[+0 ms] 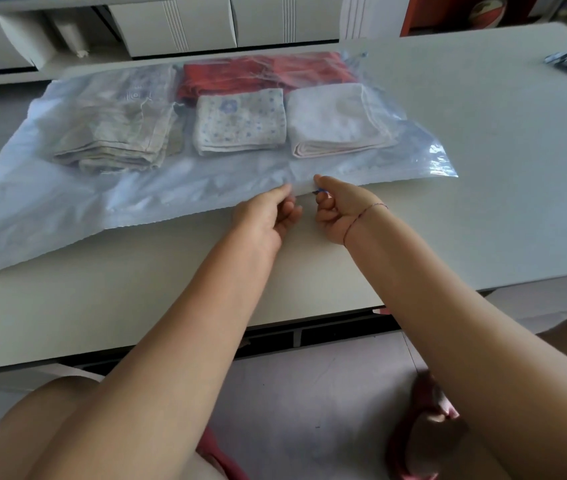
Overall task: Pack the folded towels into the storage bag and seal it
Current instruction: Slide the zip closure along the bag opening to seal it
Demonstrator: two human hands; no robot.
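storage bag (50,202): flat on your white table (483,168), holding beige towel (116,133), floral towel (240,121), white towel (337,119), red towel (264,76) behind. your left hand (268,216) pinches its near edge; your right hand (341,209), just beside, pinches a blue clip (320,192) there.

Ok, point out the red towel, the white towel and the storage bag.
red towel (264,76), head view, middle of its top face
white towel (335,116), head view, middle of its top fold
storage bag (50,209), head view, bare plastic near left corner

Ahead of my right hand (341,211) lies the clear plastic towel-filled bag (206,192); rightward, pale tabletop (483,140) runs free.
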